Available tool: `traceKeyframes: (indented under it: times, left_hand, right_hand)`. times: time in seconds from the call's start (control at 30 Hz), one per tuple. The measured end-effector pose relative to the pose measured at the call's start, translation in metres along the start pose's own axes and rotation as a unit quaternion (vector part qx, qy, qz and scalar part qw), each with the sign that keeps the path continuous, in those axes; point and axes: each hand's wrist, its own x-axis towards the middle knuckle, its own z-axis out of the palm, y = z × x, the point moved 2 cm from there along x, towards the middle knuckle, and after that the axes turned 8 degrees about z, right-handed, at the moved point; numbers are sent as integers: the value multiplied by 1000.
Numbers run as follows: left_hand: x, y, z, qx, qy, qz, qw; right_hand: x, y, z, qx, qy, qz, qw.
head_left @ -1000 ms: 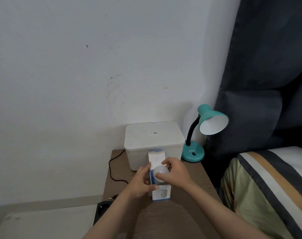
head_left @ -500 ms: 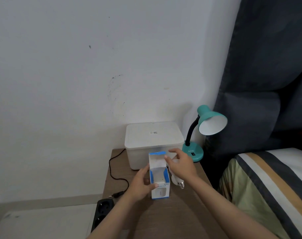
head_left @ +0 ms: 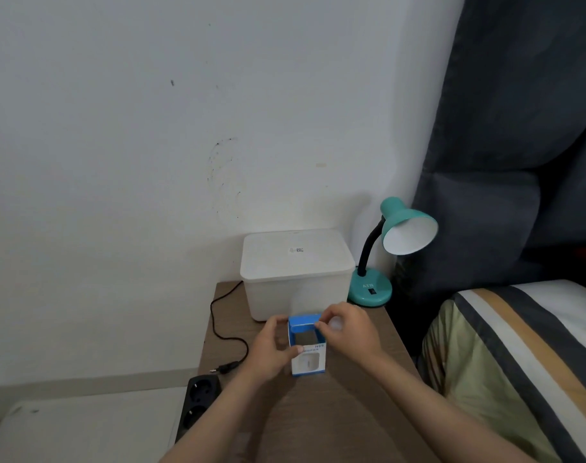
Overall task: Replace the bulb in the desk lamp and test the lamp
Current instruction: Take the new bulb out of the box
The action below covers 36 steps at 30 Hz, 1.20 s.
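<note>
The bulb box [head_left: 307, 349] is held upright on the desk [head_left: 335, 412] by the left hand [head_left: 272, 349]; its blue flap is pinched by the right hand [head_left: 346, 332], the nearer to the lamp [head_left: 390, 255] standing beyond, with a pale bulb apparently tucked in its palm.

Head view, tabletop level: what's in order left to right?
Power strip → plug on the black cord → left hand → blue bulb box → right hand → teal desk lamp → striped bedding. The white bin sits behind the box, so it's left out.
</note>
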Motion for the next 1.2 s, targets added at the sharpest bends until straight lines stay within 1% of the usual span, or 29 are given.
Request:
traceKeyframes:
  times: [0.23,0.47,0.53,0.63,0.73,0.8,0.87,0.93,1.07,1.1,1.13,1.2]
  left_hand:
    - [-3,4,2,23,1,26,999]
    - [-5,7,3,54,8,31,998]
    - [-6,7,4,77,4,44,996]
    - [-6,6,5,136,10,69,988]
    - [-8,12,8,174,17,66,982]
    - [-7,16,10,188,26,75,979]
    - [-4,26,12,191,38,97,976]
    - [1,40,16,177,47,121,976]
    - [16,73,31,153,53,170,972]
    - [22,80,36,146,50,181,971]
    - [27,89,41,139,48,193,970]
    - [41,105,52,134,48,219,965]
  right_hand:
    - [-18,8,9,-75,-40,-6,996]
    - [-22,6,9,-77,-77,26,994]
    - [-24,5,5,-40,-74,40,996]
    - [-23,6,-7,79,-74,90,990]
    - [-19,12,-20,192,-129,152,961]
    - [-17,17,-31,212,-146,173,951]
    - [-15,23,-45,196,-127,173,957]
    - [-13,29,-61,159,-90,164,969]
    - [-6,41,-93,28,-20,147,989]
    - [-4,45,-100,20,-9,148,989]
    - [-1,48,-108,36,3,151,988]
    - [6,56,-121,113,28,158,981]
